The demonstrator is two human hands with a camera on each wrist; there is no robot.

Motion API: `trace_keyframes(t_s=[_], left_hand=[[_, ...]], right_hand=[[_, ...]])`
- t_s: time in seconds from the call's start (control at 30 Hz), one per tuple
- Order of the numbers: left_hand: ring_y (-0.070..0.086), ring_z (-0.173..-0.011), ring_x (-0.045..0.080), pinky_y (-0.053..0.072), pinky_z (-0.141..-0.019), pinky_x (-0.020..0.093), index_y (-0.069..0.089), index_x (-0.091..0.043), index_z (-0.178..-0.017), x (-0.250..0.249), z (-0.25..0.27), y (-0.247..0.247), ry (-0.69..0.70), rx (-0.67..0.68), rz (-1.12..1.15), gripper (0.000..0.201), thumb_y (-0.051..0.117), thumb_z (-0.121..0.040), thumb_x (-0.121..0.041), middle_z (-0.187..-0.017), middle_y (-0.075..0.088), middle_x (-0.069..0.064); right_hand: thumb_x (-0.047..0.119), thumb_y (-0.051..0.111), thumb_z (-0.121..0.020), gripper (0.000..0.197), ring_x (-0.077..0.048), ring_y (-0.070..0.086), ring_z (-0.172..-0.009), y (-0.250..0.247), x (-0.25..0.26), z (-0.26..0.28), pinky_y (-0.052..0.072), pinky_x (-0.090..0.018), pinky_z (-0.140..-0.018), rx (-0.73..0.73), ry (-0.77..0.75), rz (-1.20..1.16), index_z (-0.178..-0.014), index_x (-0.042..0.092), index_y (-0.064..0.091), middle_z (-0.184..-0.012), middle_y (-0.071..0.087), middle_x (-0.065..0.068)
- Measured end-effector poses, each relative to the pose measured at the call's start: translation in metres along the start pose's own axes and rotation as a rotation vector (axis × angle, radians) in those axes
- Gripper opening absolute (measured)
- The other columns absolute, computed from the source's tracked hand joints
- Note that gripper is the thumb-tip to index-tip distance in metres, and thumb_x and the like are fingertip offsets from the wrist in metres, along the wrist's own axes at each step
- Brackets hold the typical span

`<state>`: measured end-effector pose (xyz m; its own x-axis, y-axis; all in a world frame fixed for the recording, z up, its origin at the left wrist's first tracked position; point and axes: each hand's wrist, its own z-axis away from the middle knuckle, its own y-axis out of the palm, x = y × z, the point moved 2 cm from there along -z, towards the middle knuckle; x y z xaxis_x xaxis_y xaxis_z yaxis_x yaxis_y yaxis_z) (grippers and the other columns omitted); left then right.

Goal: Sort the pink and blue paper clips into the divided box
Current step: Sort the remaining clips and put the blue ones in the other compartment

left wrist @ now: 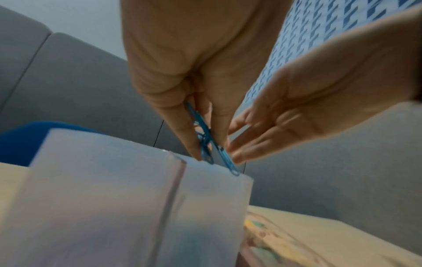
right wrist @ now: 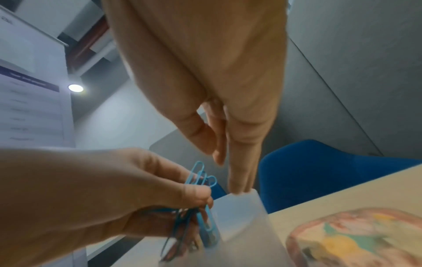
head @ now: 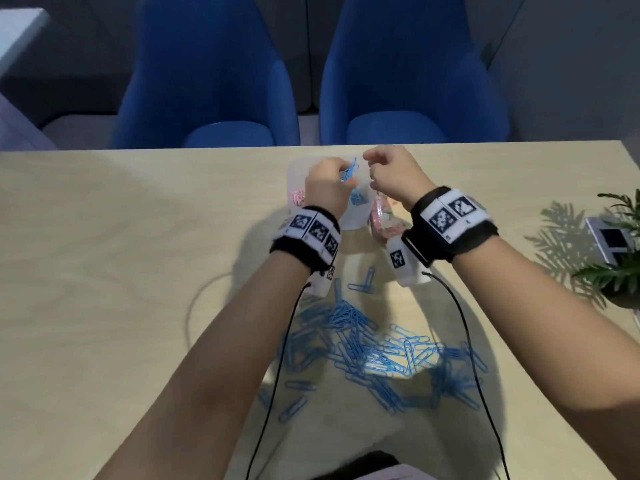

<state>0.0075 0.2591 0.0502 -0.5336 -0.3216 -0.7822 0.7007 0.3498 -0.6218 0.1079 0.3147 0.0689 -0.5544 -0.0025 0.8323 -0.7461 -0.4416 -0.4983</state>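
Observation:
A translucent divided box (head: pixel 349 220) stands near the table's far edge; pink clips (head: pixel 298 197) lie in its left compartment and blue clips (head: pixel 358 199) in the one beside it. Above the box my left hand (head: pixel 346 180) pinches a small bunch of blue paper clips (head: pixel 349 172), seen close between the fingers (left wrist: pixel 206 142) and in the right wrist view (right wrist: pixel 200 178). My right hand (head: pixel 372 168) is beside it, fingers straight, their tips (right wrist: pixel 238 187) at the box rim (right wrist: pixel 244 204), holding nothing. A big pile of blue clips (head: pixel 374 344) lies on the table between my forearms.
A pink patterned container (head: pixel 384 223) sits right of the box. A potted plant (head: pixel 620 261) and a black-and-white card (head: pixel 609 237) are at the table's right edge. Two blue chairs (head: pixel 207 81) stand behind. Black wrist cables (head: pixel 277 375) cross the pile; a white cable (head: pixel 199 299) loops left.

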Motion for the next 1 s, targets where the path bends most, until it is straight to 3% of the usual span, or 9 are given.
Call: trace_keyframes(t_s=[0.13, 0.27, 0.37, 0.47, 0.57, 0.63, 0.7, 0.87, 1.0], left_hand=[[0.055, -0.104, 0.027, 0.042, -0.098, 0.033, 0.061, -0.008, -0.104, 0.002, -0.018, 0.018, -0.016, 0.083, -0.184, 0.022, 0.061, -0.086, -0.02, -0.108, 0.063, 0.012], [0.049, -0.122, 0.025, 0.035, -0.104, 0.031, 0.054, -0.004, -0.125, 0.002, -0.011, 0.015, 0.091, 0.144, -0.178, 0.044, 0.062, -0.087, -0.025, -0.129, 0.057, 0.012], [0.062, -0.097, 0.023, 0.049, -0.09, 0.036, 0.066, -0.006, -0.101, 0.009, 0.012, -0.009, 0.226, 0.019, -0.052, 0.02, 0.06, -0.087, -0.019, -0.104, 0.068, 0.011], [0.057, -0.088, 0.026, 0.046, -0.076, 0.037, 0.062, -0.008, -0.088, 0.044, 0.052, -0.021, 0.314, -0.06, -0.224, 0.017, 0.052, -0.088, -0.022, -0.09, 0.064, 0.01], [0.053, -0.105, 0.031, 0.045, -0.089, 0.041, 0.062, -0.01, -0.103, 0.09, 0.084, -0.017, 0.294, 0.12, -0.484, 0.049, 0.033, -0.083, -0.044, -0.108, 0.061, 0.012], [0.04, -0.129, 0.032, 0.029, -0.112, 0.04, 0.048, -0.007, -0.128, 0.112, 0.086, -0.011, 0.262, 0.314, -0.641, 0.078, 0.017, -0.076, -0.056, -0.137, 0.047, 0.016], [0.023, -0.14, 0.031, 0.019, -0.118, 0.039, 0.031, -0.007, -0.141, 0.121, 0.085, -0.008, 0.241, 0.453, -0.739, 0.094, 0.005, -0.069, -0.063, -0.151, 0.028, 0.014], [0.016, -0.142, 0.032, 0.008, -0.119, 0.036, 0.025, -0.004, -0.142, 0.113, 0.122, 0.001, 0.256, 0.593, -0.789, 0.1, 0.003, -0.07, -0.069, -0.154, 0.019, 0.019], [0.028, -0.136, 0.032, 0.022, -0.116, 0.039, 0.035, -0.012, -0.139, 0.113, 0.166, -0.004, 0.36, 0.6, -0.725, 0.094, 0.019, -0.068, -0.072, -0.149, 0.032, 0.015]], right_hand=[[0.003, 0.047, -0.083, 0.034, -0.018, 0.057, -0.099, -0.014, -0.027, 0.023, 0.049, -0.043, -0.096, -0.151, -0.094, -0.012, -0.114, 0.01, 0.058, -0.111, 0.06, -0.005], [0.003, 0.046, -0.083, 0.023, -0.03, 0.063, -0.094, -0.016, -0.049, 0.042, 0.052, -0.048, -0.089, -0.147, -0.08, -0.031, -0.092, 0.016, 0.063, -0.096, 0.061, -0.006], [0.003, 0.046, -0.085, 0.023, -0.027, 0.061, -0.084, -0.009, -0.072, 0.054, 0.052, -0.039, -0.084, -0.042, 0.017, 0.083, -0.088, 0.01, 0.067, -0.091, 0.067, -0.012], [0.004, 0.048, -0.083, 0.022, -0.03, 0.06, -0.091, 0.003, -0.099, 0.069, 0.047, -0.036, -0.085, 0.038, 0.071, 0.295, -0.091, 0.006, 0.068, -0.096, 0.068, -0.015], [0.005, 0.05, -0.083, 0.021, -0.035, 0.059, -0.1, 0.017, -0.112, 0.078, 0.043, -0.034, -0.082, 0.014, 0.073, 0.392, -0.095, 0.002, 0.067, -0.104, 0.067, -0.018], [0.006, 0.048, -0.083, 0.02, -0.036, 0.059, -0.097, 0.03, -0.111, 0.08, 0.043, -0.035, -0.079, 0.005, 0.039, 0.394, -0.092, 0.0, 0.065, -0.101, 0.065, -0.021], [0.006, 0.048, -0.083, 0.02, -0.036, 0.057, -0.094, 0.047, -0.106, 0.084, 0.044, -0.037, -0.079, 0.051, -0.024, 0.414, -0.089, -0.002, 0.065, -0.1, 0.062, -0.021], [0.011, 0.048, -0.086, 0.016, -0.032, 0.05, -0.099, 0.083, -0.101, 0.111, 0.044, -0.043, -0.085, 0.321, -0.264, 0.551, -0.093, 0.005, 0.062, -0.101, 0.055, -0.016], [0.012, 0.051, -0.086, 0.017, -0.032, 0.056, -0.094, 0.075, -0.104, 0.133, 0.041, -0.036, -0.083, 0.527, -0.344, 0.533, -0.095, 0.006, 0.064, -0.098, 0.06, -0.015]])
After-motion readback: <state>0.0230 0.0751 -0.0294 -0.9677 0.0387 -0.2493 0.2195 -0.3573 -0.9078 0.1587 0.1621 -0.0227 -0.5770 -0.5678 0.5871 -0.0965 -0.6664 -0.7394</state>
